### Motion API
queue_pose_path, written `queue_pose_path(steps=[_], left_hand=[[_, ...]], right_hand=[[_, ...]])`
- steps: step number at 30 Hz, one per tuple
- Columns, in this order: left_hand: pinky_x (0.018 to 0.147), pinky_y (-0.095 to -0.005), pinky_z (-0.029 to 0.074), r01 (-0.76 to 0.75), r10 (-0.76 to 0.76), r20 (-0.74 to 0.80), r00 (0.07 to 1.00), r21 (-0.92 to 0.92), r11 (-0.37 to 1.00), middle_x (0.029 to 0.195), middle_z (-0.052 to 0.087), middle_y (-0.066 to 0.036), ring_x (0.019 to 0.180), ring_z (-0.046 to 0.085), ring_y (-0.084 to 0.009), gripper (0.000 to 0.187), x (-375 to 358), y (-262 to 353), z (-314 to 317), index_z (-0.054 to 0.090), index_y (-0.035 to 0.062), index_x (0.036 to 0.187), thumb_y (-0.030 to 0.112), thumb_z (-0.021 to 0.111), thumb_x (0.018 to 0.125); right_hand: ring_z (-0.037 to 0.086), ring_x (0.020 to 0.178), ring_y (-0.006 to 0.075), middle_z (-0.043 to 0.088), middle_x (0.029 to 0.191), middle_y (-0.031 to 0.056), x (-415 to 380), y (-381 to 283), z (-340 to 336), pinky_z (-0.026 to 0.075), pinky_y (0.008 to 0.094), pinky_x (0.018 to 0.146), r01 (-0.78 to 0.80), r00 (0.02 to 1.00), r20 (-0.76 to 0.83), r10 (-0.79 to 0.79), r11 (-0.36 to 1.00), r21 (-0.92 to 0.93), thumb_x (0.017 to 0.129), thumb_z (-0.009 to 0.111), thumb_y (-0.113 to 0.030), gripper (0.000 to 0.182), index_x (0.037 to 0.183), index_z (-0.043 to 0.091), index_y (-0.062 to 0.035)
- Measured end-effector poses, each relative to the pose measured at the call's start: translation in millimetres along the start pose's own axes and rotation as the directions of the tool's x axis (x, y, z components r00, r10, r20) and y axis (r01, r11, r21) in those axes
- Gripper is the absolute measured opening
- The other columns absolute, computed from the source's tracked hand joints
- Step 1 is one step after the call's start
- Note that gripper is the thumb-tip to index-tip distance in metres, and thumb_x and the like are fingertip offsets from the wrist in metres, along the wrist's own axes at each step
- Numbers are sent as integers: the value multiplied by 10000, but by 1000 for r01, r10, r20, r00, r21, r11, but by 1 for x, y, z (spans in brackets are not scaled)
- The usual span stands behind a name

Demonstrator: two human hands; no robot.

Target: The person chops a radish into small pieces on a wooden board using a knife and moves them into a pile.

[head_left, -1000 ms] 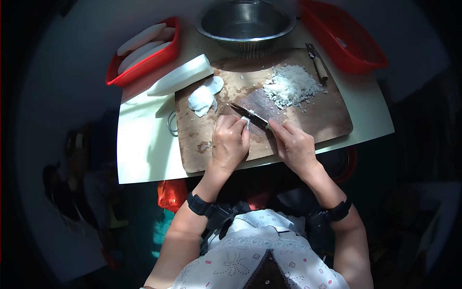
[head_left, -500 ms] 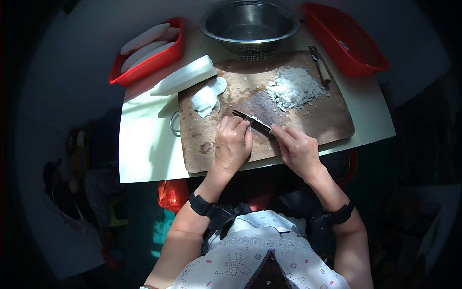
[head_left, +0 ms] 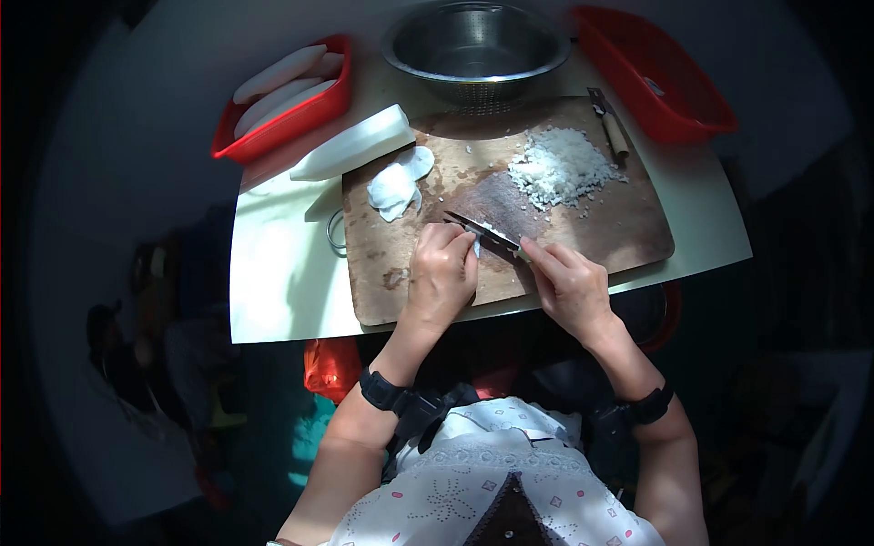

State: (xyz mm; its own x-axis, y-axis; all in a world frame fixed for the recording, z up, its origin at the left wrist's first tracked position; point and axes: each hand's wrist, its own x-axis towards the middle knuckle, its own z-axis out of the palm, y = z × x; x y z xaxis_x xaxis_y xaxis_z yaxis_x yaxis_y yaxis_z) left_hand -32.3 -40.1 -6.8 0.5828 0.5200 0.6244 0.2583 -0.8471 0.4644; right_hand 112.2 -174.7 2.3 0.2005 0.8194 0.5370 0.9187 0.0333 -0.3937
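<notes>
My right hand (head_left: 574, 282) grips a knife (head_left: 481, 229), its dark blade lying low over the cutting board (head_left: 382, 264) and pointing left. Against the blade, my left hand (head_left: 442, 268) has its fingers closed on a small white radish piece (head_left: 476, 246), mostly hidden by the fingers. White bits stick to the blade. A pile of finely chopped radish (head_left: 560, 168) lies at the board's upper right. To the left are thin radish slices (head_left: 396, 189), and a peeled white radish (head_left: 355, 146) rests across the board's upper left corner.
A peeler-like tool with a wooden handle (head_left: 614, 135) lies on the board's right edge. Behind stand a metal colander (head_left: 473, 68), a red basket (head_left: 341, 96) of white radishes and another red basket (head_left: 651, 77). A metal ring (head_left: 335, 232) sits left of the board.
The view has shifted slightly. The knife and both hands keep nearly the same place on the board, with only a small shift of the blade.
</notes>
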Motion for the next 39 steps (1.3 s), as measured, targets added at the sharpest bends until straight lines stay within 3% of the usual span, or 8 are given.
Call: queue_pose_path(steps=[7,13,23,29,32,39], left_hand=[[751,-392,490,-27,27,18,999,12,1000,848,611,-124,835,576,-303,167,0,-2,0,654,-13,856,-27,659,690],[746,-390,484,-11,11,-14,1000,9,1000,836,605,-114,833,569,-297,136,-2,-4,2,657,0,838,-12,663,703],[735,-387,471,34,-34,0,999,39,999,801,584,-110,798,555,-290,89,-2,-1,0,656,7,807,-2,668,719],[728,-387,476,33,-33,0,999,40,999,804,593,-116,794,560,-290,100,-3,1,0,660,-5,811,-13,669,711],[729,-384,483,43,-43,-2,999,20,999,805,600,-118,797,566,-290,111,-1,2,-1,665,-10,813,-20,670,703],[734,-378,494,42,-41,-11,999,23,999,808,608,-119,803,576,-287,110,-3,1,-1,667,-10,809,-22,671,700]], right_hand=[[596,650,233,538,732,51,4,-7,7,491,356,537,22,1000,-13,-23,995,-95,787,655,-57,344,1126,641,-113],[618,648,251,579,761,56,13,-2,1,492,356,541,-131,991,20,129,988,77,801,656,-50,326,1120,646,-119],[605,625,246,549,737,53,4,3,-3,490,359,529,-10,1000,28,9,999,42,783,656,-29,390,1154,631,-145],[605,619,248,550,737,57,10,-4,3,489,364,523,2,999,32,-1,999,-32,785,656,-37,360,1134,636,-125],[607,620,248,552,741,58,6,3,7,490,366,523,-60,998,-25,61,998,16,786,659,-43,356,1131,638,-128],[613,631,243,558,748,53,5,3,-2,490,355,523,-25,999,38,24,999,33,780,664,-39,377,1143,634,-137]])
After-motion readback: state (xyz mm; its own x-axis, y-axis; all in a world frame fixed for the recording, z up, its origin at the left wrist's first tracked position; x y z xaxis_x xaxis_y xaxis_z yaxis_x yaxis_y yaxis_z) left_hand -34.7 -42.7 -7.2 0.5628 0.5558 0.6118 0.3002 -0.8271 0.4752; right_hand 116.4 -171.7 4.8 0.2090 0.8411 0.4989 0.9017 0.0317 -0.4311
